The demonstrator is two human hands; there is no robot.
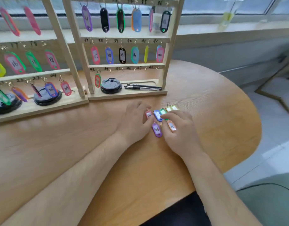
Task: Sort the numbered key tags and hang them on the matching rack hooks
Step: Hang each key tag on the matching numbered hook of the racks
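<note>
Fingers (166, 117) of the left hand (134, 119) and right hand (181, 131) rest relaxed on clustered key tags (156, 129), gripping none. Snagged rings could drag neighbours.

Daylit room, window side.
Rounded wooden worktop (205, 88) below window (205, 5); grey wall (222, 53); pale floor (271, 144) at right.

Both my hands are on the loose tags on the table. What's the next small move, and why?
Probably pick up the purple tag, which seems to read 44. It lies free between the left hand and right hand, and hook 44 on the rack's bottom row looks bare, beside the red tag hung at 43.
</note>
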